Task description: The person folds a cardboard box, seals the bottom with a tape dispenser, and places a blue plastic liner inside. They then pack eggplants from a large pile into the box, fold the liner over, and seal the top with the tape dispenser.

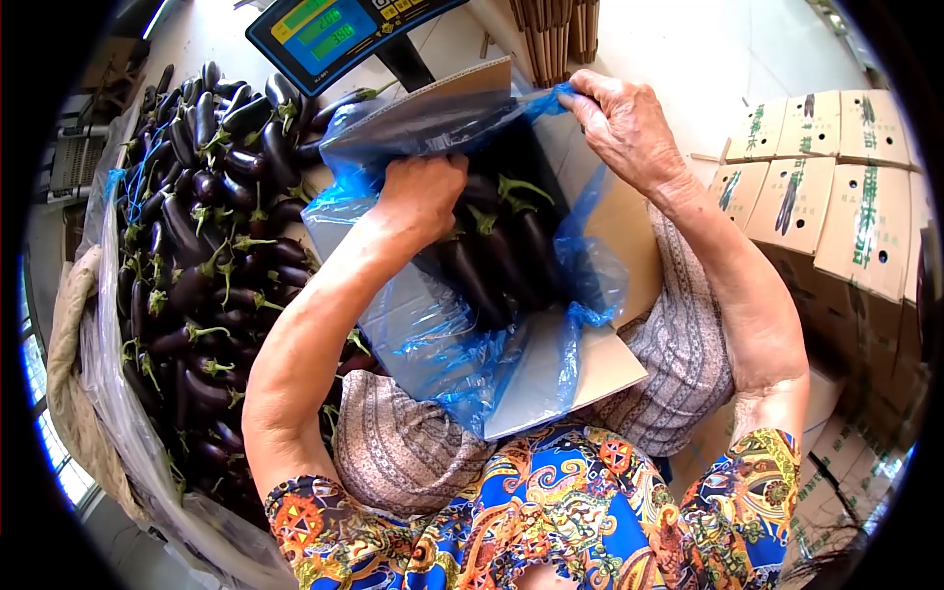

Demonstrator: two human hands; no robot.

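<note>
An open cardboard box (631, 258), lined with a thin blue plastic bag (595, 270), stands in front of my body. Several dark purple eggplants (497, 261) with green stems lie inside it. My right hand (629, 128) pinches the bag's edge at the box's far right corner, pulling a strip of plastic taut. Over the box's far left side, my left hand (421, 195) is closed with knuckles up, at the bag by the raised far flap (433, 103). Its fingertips are mostly hidden.
To the left, a large plastic-lined bin holds a heap of loose eggplants (202, 256). A digital scale display (334, 37) rises beyond the box. Stacked printed cartons (787, 197) stand at right. Flattened cardboard (551, 39) leans at the back.
</note>
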